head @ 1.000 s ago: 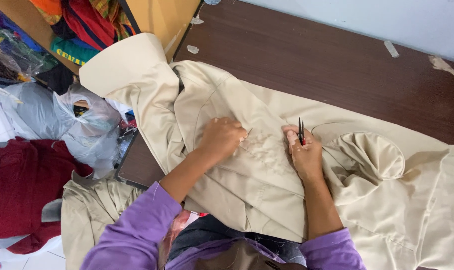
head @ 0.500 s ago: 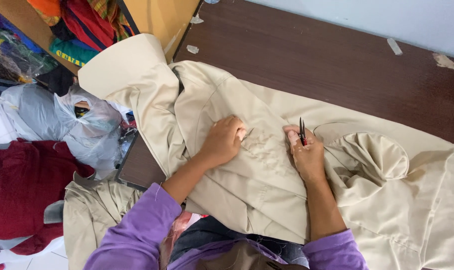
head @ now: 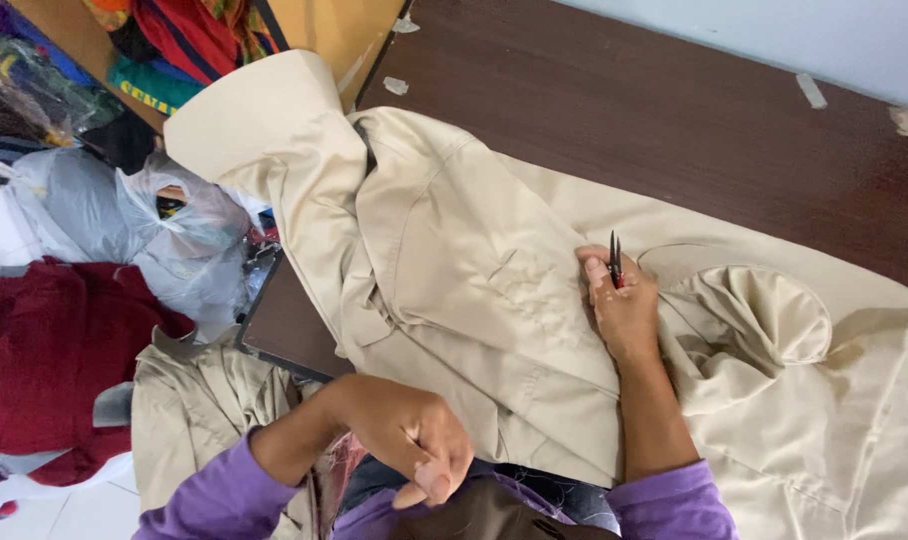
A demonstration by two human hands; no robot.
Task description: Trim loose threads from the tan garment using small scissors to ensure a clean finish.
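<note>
Lying beside the dark brown wooden table (head: 694,130), a red cloth bundle (head: 44,370) sits untouched. Her left hand (head: 419,450) has lifted off the beige cotton garment (head: 454,290) and curls loosely closed, empty. Her right hand (head: 624,305) stays pressing the fabric, gripping small black thread snips (head: 614,260).

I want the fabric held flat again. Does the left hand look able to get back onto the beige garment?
Probably yes: the left hand hovers at the beige garment edge, nothing lying between them.
</note>
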